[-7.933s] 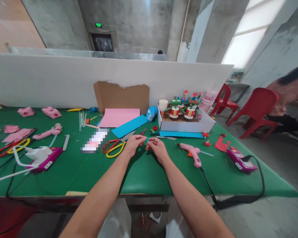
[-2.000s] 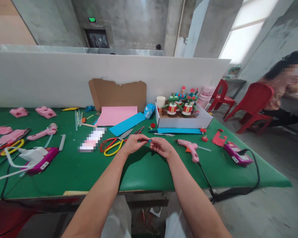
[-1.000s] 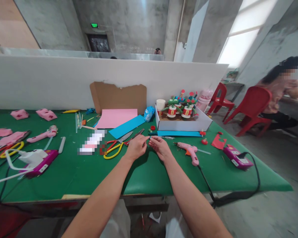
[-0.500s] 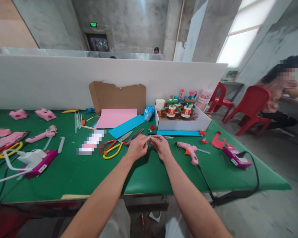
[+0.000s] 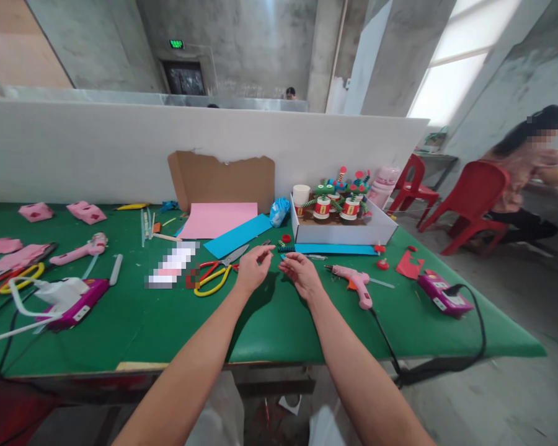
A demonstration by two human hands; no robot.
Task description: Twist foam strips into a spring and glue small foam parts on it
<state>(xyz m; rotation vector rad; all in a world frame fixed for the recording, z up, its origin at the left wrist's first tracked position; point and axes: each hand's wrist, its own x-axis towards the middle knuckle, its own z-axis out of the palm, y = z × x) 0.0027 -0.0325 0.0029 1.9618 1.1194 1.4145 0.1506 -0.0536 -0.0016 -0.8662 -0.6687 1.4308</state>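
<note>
Between the thumb and fingers of my right hand point(image 5: 302, 274) is a small blue piece point(image 5: 283, 256). My left hand point(image 5: 255, 267) is a little to the left, apart from it, with the index finger stretched out and nothing visible in it. Just beyond the hands lie a dark striped coil point(image 5: 286, 249) and a small red round piece point(image 5: 286, 238). Scissors with yellow handles point(image 5: 212, 282) rest beside my left hand. A pink glue gun point(image 5: 353, 277) lies to the right of my right hand.
A white box point(image 5: 344, 234) with decorated cups stands at the back. Blue strips point(image 5: 237, 236) and a pink sheet point(image 5: 221, 217) lie left of it. Purple power strips point(image 5: 444, 296) with cables sit on both sides. A person point(image 5: 523, 167) sits at the far right.
My left hand has drawn away to the left from my right hand, and its index finger has straightened. The blue piece stays in my right hand.
</note>
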